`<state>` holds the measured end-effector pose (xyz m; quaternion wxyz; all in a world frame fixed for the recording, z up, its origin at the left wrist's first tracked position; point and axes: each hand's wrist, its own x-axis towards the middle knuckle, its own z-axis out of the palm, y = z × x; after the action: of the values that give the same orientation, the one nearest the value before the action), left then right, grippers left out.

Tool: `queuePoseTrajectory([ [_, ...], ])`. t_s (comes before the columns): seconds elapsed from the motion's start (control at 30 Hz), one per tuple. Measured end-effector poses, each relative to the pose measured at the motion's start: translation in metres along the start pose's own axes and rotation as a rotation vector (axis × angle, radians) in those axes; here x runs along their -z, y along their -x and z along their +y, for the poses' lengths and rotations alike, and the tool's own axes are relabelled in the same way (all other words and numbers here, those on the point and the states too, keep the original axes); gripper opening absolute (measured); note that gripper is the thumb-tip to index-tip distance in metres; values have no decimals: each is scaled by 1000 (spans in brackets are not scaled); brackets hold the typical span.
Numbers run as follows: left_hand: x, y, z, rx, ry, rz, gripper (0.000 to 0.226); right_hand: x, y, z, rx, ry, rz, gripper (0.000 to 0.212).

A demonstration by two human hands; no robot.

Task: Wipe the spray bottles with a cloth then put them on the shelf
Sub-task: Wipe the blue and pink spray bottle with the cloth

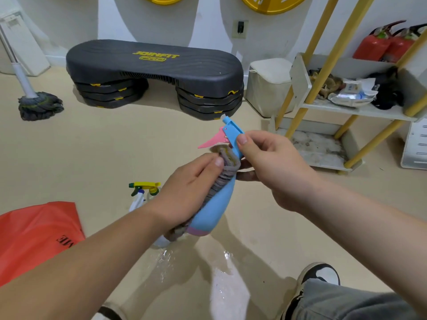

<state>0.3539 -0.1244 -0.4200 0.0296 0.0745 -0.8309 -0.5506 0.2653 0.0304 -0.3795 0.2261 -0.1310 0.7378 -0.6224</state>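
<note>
On the far left one mop [39, 105] rests on the floor, and near it lies one red bag [37, 234]. Next come the small bottles [143, 192] on the floor with yellow and green tops. I count two, but the arm hides part of them, so I cannot be sure. The left hand [189, 185] grips the one grey cloth [225, 176] and presses it round the neck of the one blue bottle [215, 211], which is up in the air between both hands. The right hand [270, 167] pinches the blue spray top with thumb and fingers to keep it steady. So the step now looks like wiping, and this bottle is not on the shelf yet. I think the next move is to rub the cloth down the rest of the bottle, then carry it to the right and stand it on the one shelf [342, 110] with yellow poles, where some things already lie. Behind the shelf stand two red fire extinguishers [383, 45]. The bottles on the floor need their turn too.
</note>
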Motion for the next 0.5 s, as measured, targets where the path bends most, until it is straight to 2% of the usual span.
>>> queuePoseTrajectory([
  [0.1,10,-7,-3,351,178,-78,41,4,1,-1,25,0,-53,27],
  [0.17,10,-8,-1,495,397,-137,43,6,2,-2,52,17,-80,25],
  [0.23,5,-4,5,437,476,-115,38,6,3,-2,61,25,-106,26],
  [0.37,-4,-1,9,190,341,-45,40,4,3,1,62,26,-150,26],
  [0.43,0,-1,5,218,350,-111,43,5,2,-1,72,60,-146,25],
  [0.5,4,1,-5,334,442,-178,47,10,-1,-5,89,58,-113,25],
])
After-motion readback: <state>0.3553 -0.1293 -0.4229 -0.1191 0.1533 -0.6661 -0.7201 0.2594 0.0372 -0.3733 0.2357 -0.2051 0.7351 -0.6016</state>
